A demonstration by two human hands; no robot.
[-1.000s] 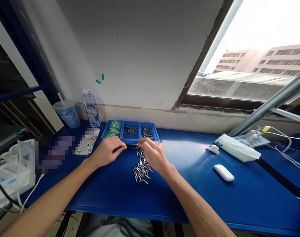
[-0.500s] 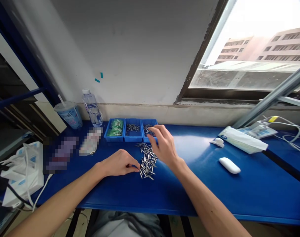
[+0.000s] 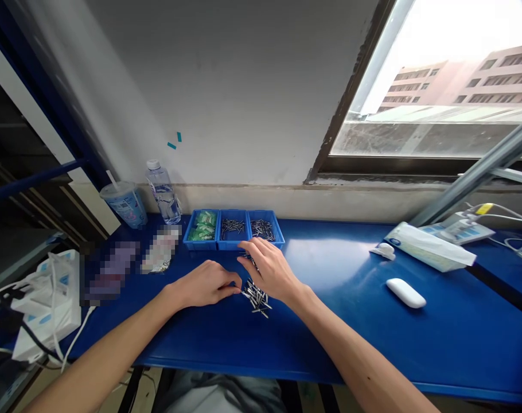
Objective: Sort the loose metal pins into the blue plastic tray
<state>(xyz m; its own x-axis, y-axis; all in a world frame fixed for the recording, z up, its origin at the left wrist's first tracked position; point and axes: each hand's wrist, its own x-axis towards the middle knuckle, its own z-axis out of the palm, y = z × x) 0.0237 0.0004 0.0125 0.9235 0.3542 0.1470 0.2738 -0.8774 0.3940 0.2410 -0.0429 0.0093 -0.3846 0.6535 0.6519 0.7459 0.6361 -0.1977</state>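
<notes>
A heap of small silver metal pieces (image 3: 257,298) lies on the blue table, partly covered by my right hand (image 3: 269,267). That hand hovers over the heap's upper part, its thumb and fingers apart, with nothing visible between them. At the heap's left edge my left hand (image 3: 210,285) pinches a small silver piece (image 3: 244,292) between thumb and forefinger. Behind the hands stand three joined blue bins: the left bin (image 3: 201,245) holds green packets, the middle bin (image 3: 232,245) some metal pieces, and the right bin (image 3: 279,232) more metal pieces.
At the back left stand a water bottle (image 3: 164,195) and a lidded cup (image 3: 127,203). Power strips with cables lie at the far left and far right. A white case (image 3: 406,293), crumpled tissue (image 3: 384,250) and a white packet (image 3: 431,246) are on the right.
My right hand has moved left and toward me, from the right bin to over the heap, uncovering that bin. My left hand has barely moved. The view has shifted slightly.
</notes>
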